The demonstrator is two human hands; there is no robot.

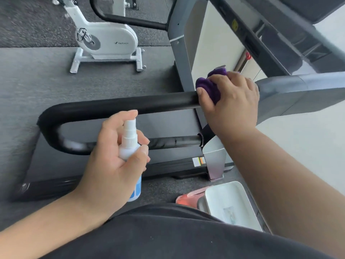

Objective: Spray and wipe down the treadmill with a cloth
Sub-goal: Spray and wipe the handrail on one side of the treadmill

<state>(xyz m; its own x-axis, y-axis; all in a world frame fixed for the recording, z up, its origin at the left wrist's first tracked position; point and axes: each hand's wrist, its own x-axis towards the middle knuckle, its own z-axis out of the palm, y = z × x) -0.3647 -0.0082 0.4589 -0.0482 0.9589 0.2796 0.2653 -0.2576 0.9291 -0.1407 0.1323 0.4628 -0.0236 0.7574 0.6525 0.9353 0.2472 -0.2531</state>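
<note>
The treadmill's near black handrail (115,105) runs across the middle of the head view, curving down at its left end. My right hand (231,101) grips a bunched purple cloth (207,86) and presses it on the rail's right end, beside the grey console arm (298,90). My left hand (115,161) holds a small white spray bottle (128,144) upright just below the rail, forefinger over its nozzle. The bottle's lower part with a blue label shows under my palm.
A white exercise bike (104,42) stands on the grey floor beyond the treadmill. The treadmill's far handrail (130,20) and grey upright (179,43) lie at the top. A white bin (231,202) and a pink object (188,198) sit by my body, lower right.
</note>
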